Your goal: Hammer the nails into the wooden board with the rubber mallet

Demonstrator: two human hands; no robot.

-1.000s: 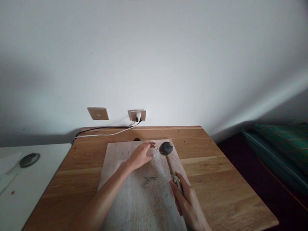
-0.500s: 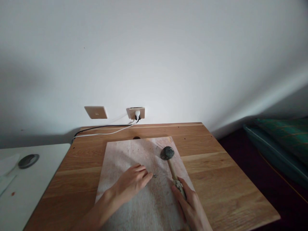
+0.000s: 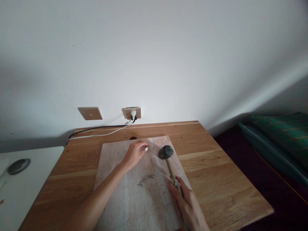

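My right hand (image 3: 184, 199) is wrapped round the handle of a mallet (image 3: 166, 152) with a black head. The mallet's head is over the right side of a pale, worn wooden board (image 3: 125, 202), pointing away from me. Toward the board's far edge, my left hand (image 3: 136, 153) is closed in a pinch. A small whitish spot shows at its fingertips; what it holds, if anything, is too small to make out. Several loose nails (image 3: 145, 179) lie mid-board, between the two arms. A few small dark dots mark the board left of my left hand.
Under the board is a brown wooden table (image 3: 211, 179), its back against the wall. Plugs and cables sit in a wall socket (image 3: 136, 113) behind it. A white surface (image 3: 21, 189) with a dark round object (image 3: 18, 166) adjoins on the left. Green cushions (image 3: 281, 138) lie at right.
My left hand has moved away from the loose nails, up toward the board's far edge, uncovering them. My right hand still grips the mallet in nearly the same place. The view has shifted slightly.
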